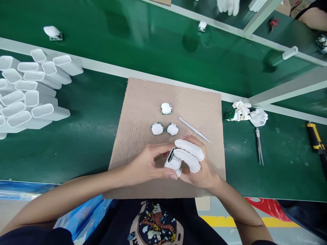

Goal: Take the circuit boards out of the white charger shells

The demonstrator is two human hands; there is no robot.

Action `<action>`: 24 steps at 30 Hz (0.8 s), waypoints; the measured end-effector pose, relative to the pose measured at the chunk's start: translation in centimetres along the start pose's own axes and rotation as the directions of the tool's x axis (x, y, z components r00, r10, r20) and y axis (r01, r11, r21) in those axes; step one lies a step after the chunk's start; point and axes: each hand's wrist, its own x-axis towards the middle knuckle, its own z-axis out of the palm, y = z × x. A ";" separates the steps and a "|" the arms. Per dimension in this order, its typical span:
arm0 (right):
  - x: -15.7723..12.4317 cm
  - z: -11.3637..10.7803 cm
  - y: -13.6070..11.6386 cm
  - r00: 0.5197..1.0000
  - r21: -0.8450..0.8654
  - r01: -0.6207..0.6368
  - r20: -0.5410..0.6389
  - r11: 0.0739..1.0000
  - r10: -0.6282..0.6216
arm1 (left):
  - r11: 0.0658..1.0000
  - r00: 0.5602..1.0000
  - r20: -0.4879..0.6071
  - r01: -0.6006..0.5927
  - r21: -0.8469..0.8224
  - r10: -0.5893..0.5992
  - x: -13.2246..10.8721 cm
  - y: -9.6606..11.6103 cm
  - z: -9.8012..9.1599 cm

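Above a sheet of cardboard (143,102), both hands close around a small white plastic housing (171,165) with a dark part in its open end. My left hand (150,161) grips its left side between thumb and fingers. White finger cots cover some fingers of my right hand (196,165), which wraps the housing from the right and hides part of it. Beyond the hands lie three small green circuit boards topped with white material: one farther back (166,108), one left (157,128), one right (172,129). Metal tweezers (194,129) lie beside them.
Several white plastic tubes (33,92) are stacked at the left. To the right are crumpled white finger cots (258,117), metal forceps (259,146) and a yellow-black tool (315,137). A white frame rail (107,69) crosses behind the cardboard. Another person's arm (314,17) shows top right.
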 end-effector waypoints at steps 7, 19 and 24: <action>-0.7 0.1 0.0 0.999 0.080 0.026 -0.031 0.996 -0.023 | 0.998 0.998 0.027 -0.049 -0.030 0.049 -0.1 0.0 -0.1; -1.0 -0.9 1.2 0.998 0.168 -0.032 0.052 0.985 0.024 | 0.815 0.874 0.041 -0.468 0.341 0.485 0.6 -0.4 -1.1; -1.1 -1.5 1.1 1.000 0.243 -0.010 0.025 0.970 0.005 | 0.802 0.870 0.070 -0.480 0.355 0.489 0.6 -0.4 -1.8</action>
